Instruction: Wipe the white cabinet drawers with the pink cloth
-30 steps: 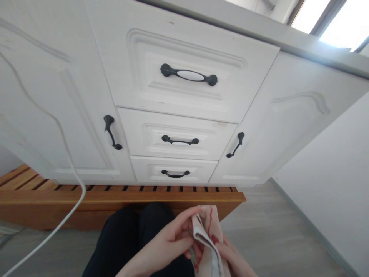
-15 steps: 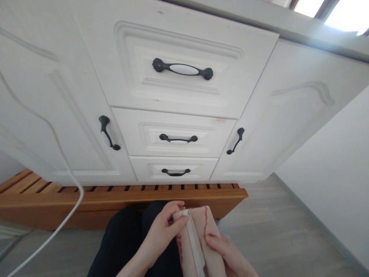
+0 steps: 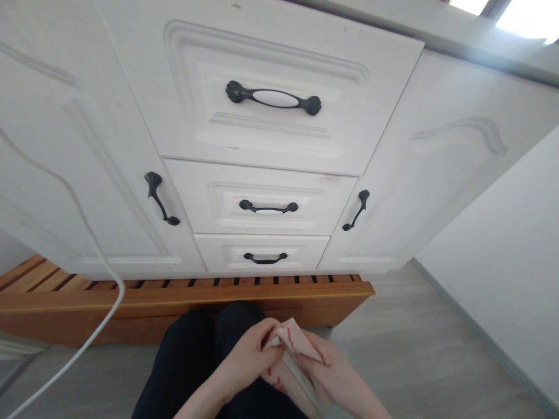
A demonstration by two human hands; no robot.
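A folded pale pink cloth with red wavy lines lies between my hands, low in the head view above my right thigh. My left hand pinches its upper left edge, thumb on top, where a whitish edge strip shows. My right hand grips the right side, with a corner of the cloth bent over under the thumb. Below the hands the lower part of the cloth hangs toward the bottom of the view. The cloth's underside and several fingertips are hidden.
A white cabinet with drawers and side doors stands ahead, with dark handles. Under its front edge runs a slatted wooden bench. A white cable crosses the left side. My dark-clothed legs are below; grey floor lies to the right.
My right hand has moved up and folded the cloth's right upper part inward. The cloth's top now looks bunched and narrower. My left hand keeps its hold, shifted slightly down.
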